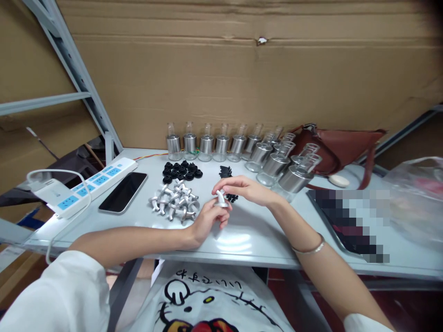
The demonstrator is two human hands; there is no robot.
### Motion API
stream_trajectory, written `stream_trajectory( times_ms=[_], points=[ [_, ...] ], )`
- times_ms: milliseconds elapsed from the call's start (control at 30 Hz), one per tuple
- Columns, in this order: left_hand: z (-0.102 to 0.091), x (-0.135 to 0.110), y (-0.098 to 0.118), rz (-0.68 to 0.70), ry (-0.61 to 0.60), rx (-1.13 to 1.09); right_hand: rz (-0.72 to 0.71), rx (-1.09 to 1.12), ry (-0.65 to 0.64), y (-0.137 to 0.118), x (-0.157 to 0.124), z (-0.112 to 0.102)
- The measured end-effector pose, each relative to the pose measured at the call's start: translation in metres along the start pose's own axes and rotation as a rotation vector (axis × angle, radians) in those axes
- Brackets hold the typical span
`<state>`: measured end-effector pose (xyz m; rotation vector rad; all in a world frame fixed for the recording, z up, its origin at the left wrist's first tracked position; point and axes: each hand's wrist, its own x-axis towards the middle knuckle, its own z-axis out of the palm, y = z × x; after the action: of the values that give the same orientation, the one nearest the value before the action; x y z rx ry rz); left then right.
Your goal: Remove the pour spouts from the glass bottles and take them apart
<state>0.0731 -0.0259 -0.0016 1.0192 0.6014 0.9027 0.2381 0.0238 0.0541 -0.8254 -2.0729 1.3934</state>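
My left hand [207, 219] pinches a small silver metal fitting [220, 199] above the table's middle. My right hand [242, 188] hovers over the same fitting, its fingertips curled down onto its top. Just left of my hands lies a pile of several matching silver fittings [175, 200]. Behind that pile sit several black rubber rings [182, 171]. A cluster of small black parts [226, 173] lies beyond my right hand, partly hidden by its fingers.
Several silver cylinders with clear glass tubes [221, 145] line the back of the grey table [242, 240]; some lie tilted at the right. A phone [123, 192] and a white power strip [92, 184] lie at left. A brown bag [337, 145] and plastic bag [415, 198] are at right.
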Motion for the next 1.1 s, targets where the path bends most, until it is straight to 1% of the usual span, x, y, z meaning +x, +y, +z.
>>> stream_trajectory(
  times_ms=[100, 200, 400, 500, 633, 767, 833, 1000, 1100],
  points=[
    [0.003, -0.002, 0.004, -0.011, -0.021, 0.022, 0.009, 0.072, -0.007, 0.001, 0.000, -0.002],
    [0.005, -0.004, 0.006, -0.018, -0.031, 0.046, 0.026, 0.095, 0.008, 0.002, 0.000, -0.002],
    [0.006, -0.003, 0.006, -0.031, 0.006, 0.059, 0.050, 0.078, 0.098, 0.001, 0.002, 0.002],
    [0.005, -0.003, 0.006, -0.042, -0.019, 0.078, 0.039, 0.050, 0.157, 0.000, 0.003, 0.005],
    [0.004, -0.001, 0.005, -0.069, -0.055, 0.182, 0.026, 0.032, 0.230, 0.002, 0.005, 0.007],
    [0.003, 0.000, 0.003, -0.064, -0.056, 0.200, -0.006, 0.062, 0.288, 0.003, 0.006, 0.008],
    [0.002, 0.000, 0.003, -0.055, -0.060, 0.190, -0.016, 0.070, 0.297, 0.002, 0.006, 0.009],
    [0.003, 0.000, 0.005, -0.069, -0.140, 0.223, -0.013, 0.075, 0.326, 0.000, 0.007, 0.012],
    [0.004, 0.000, 0.005, -0.070, -0.147, 0.237, 0.000, 0.067, 0.315, -0.001, 0.008, 0.015]
  ],
)
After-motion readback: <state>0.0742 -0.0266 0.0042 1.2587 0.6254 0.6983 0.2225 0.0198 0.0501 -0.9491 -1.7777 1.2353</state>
